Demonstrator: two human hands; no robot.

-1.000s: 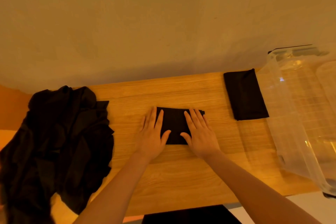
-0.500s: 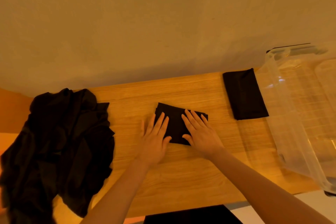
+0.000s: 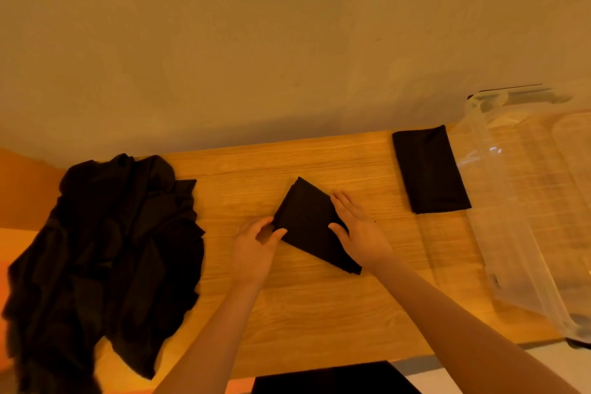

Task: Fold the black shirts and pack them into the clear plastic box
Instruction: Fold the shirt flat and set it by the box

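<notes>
A small folded black shirt (image 3: 310,224) lies turned at an angle in the middle of the wooden table (image 3: 319,313). My left hand (image 3: 256,246) pinches its left corner between thumb and fingers. My right hand (image 3: 359,233) grips its right edge, fingers laid over the top and thumb against the cloth. A second folded black shirt (image 3: 430,169) rests at the back right, beside the clear plastic box (image 3: 524,201). The box stands on the table's right end and looks empty. A heap of unfolded black shirts (image 3: 105,259) covers the table's left end.
A plain wall runs behind the table. A dark object (image 3: 329,377) shows at the bottom edge, below the table's front edge. Bare wood shows between the heap and the folded shirt in my hands.
The folded shirt has rotated from lying square to diagonal. My hands went from pressing flat on it to gripping its left corner and right edge.
</notes>
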